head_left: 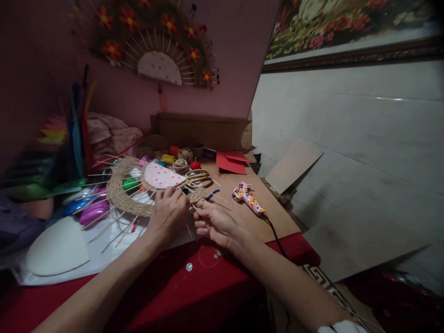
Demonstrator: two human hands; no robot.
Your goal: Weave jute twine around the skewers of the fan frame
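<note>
A fan-shaped piece of woven twine point(120, 194) on thin sticks lies at the table's middle left, with a pink dotted half-round point(163, 176) at its centre. My left hand point(169, 212) is closed on the fan's near right part, just below the dotted piece. To its right, my right hand point(215, 224) pinches a thin stick at the woven end point(198, 194). Gold-handled scissors point(198, 177) lie just beyond both hands. What is under my left fingers is hidden.
A flower-patterned glue gun point(248, 198) with a black cord lies right of my hands. Red sheets point(231, 162), twine balls point(180, 165) and cardboard point(201, 134) are behind. A pale curved piece point(57, 247) lies front left. A finished-looking fan point(159, 67) hangs on the wall.
</note>
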